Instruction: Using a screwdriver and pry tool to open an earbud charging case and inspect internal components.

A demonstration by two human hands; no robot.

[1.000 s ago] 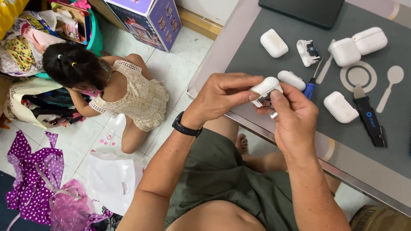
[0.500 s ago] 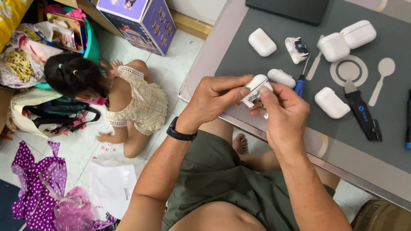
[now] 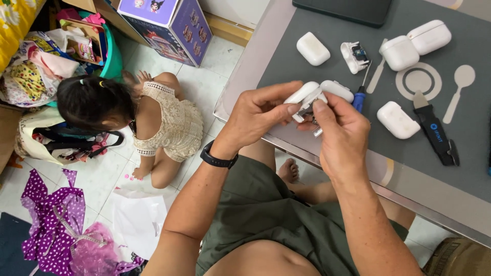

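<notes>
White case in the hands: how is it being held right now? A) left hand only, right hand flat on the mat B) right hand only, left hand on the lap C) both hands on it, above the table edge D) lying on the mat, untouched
C: the left hand and right hand both pinch the open white case above the edge of the table, near the grey mat.

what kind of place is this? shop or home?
Likely a home with a small repair desk. A grey work mat on the table holds white earbud cases and a screwdriver. Beside it, on the tiled floor, a child sits among scattered clothes and a toy box.
</notes>
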